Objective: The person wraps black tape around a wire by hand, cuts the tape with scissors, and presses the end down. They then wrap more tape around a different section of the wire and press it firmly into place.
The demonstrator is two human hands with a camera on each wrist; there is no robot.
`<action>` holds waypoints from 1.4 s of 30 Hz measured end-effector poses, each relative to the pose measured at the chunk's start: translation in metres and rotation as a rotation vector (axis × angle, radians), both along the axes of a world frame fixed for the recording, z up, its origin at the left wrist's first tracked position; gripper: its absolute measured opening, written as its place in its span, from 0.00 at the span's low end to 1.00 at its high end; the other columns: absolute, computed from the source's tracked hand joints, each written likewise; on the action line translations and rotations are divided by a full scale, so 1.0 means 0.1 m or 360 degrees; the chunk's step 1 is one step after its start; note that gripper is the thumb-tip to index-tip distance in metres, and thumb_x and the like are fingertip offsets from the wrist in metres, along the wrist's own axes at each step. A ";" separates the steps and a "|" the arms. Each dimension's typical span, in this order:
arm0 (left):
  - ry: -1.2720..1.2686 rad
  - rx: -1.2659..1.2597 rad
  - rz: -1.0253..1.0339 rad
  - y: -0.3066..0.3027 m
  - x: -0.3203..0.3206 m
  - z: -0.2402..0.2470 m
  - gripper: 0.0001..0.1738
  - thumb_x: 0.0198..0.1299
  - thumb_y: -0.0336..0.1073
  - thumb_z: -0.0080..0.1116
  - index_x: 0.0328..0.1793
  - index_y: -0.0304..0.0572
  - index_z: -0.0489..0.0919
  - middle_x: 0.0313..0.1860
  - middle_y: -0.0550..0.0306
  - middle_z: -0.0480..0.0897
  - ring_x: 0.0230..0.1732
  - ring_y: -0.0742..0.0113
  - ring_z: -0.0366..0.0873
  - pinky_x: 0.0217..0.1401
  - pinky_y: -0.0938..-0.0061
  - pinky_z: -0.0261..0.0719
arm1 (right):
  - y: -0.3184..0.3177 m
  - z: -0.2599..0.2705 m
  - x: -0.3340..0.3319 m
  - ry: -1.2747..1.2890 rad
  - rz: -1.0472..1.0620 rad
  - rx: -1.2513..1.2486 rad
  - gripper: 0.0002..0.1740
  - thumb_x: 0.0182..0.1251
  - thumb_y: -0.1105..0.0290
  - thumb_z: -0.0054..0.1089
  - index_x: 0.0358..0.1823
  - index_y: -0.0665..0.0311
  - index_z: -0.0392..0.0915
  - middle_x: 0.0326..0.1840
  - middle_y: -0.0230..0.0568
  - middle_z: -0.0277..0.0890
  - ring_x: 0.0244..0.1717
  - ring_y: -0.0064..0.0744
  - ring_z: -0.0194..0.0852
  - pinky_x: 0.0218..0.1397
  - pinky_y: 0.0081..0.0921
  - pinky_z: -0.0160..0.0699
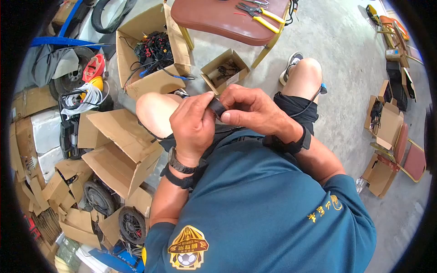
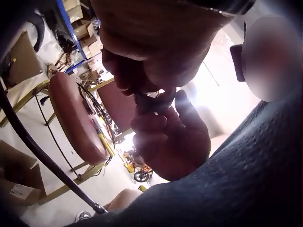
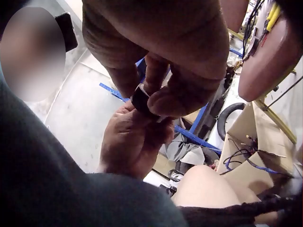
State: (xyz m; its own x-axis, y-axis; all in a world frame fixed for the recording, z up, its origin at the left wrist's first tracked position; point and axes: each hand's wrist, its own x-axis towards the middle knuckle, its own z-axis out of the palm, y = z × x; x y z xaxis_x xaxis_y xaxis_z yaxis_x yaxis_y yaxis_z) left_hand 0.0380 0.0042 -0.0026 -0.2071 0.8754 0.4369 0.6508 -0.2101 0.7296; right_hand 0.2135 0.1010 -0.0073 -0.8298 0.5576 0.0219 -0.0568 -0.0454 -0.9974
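Between both hands, in front of the waist, is a small black tape-like band (image 1: 217, 107), curved and with a pale edge in the right wrist view. My left hand (image 1: 193, 123), with a watch on its wrist, pinches one end between thumb and fingers. From the other side my right hand (image 1: 255, 109) grips the band, its thumb along the near edge. The fingers hide most of the band. In the left wrist view a dark cable (image 2: 52, 156) runs past the hands, ending in a metal tip near the knee.
Ahead stands a brown padded stool (image 1: 214, 22) with yellow-handled pliers (image 1: 266, 20) on it. An open carton of tangled cables (image 1: 154, 50) and a small box (image 1: 225, 70) sit on the floor. Empty cartons (image 1: 120, 141) and wheels (image 1: 132, 225) crowd the left; more boxes (image 1: 387, 118) lie right.
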 end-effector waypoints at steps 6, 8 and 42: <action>-0.0242 -0.0118 0.0091 0.00 0.04 0.04 0.20 0.54 0.14 0.60 0.53 0.35 0.84 0.41 0.49 0.87 0.40 0.59 0.86 0.47 0.69 0.83 | 0.01 -0.02 -0.01 0.0060 -0.0003 0.0071 0.12 0.68 0.67 0.72 0.41 0.68 0.81 0.37 0.34 0.74 0.41 0.24 0.71 0.46 0.27 0.72; -0.0477 -0.0233 0.0099 -0.01 0.04 0.04 0.20 0.53 0.15 0.60 0.53 0.36 0.84 0.40 0.48 0.87 0.38 0.56 0.86 0.44 0.67 0.83 | 0.01 -0.02 -0.01 0.0090 -0.0003 0.0134 0.12 0.68 0.67 0.72 0.41 0.68 0.81 0.38 0.34 0.75 0.41 0.25 0.71 0.47 0.27 0.72; -0.0455 -0.0066 0.0085 -0.03 0.00 -0.08 0.14 0.57 0.19 0.67 0.50 0.34 0.85 0.36 0.52 0.87 0.34 0.67 0.83 0.39 0.75 0.80 | 0.02 -0.05 0.01 0.0143 -0.0078 0.0315 0.13 0.62 0.70 0.76 0.44 0.63 0.82 0.43 0.33 0.78 0.46 0.28 0.75 0.50 0.28 0.76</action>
State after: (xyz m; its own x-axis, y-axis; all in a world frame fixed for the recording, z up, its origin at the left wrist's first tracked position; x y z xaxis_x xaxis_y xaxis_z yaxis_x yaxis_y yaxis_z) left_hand 0.0380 0.0011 -0.0106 -0.3631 0.8757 0.3182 0.4270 -0.1471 0.8922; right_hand 0.2149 0.1030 -0.0118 -0.7915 0.5747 0.2078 -0.1433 0.1560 -0.9773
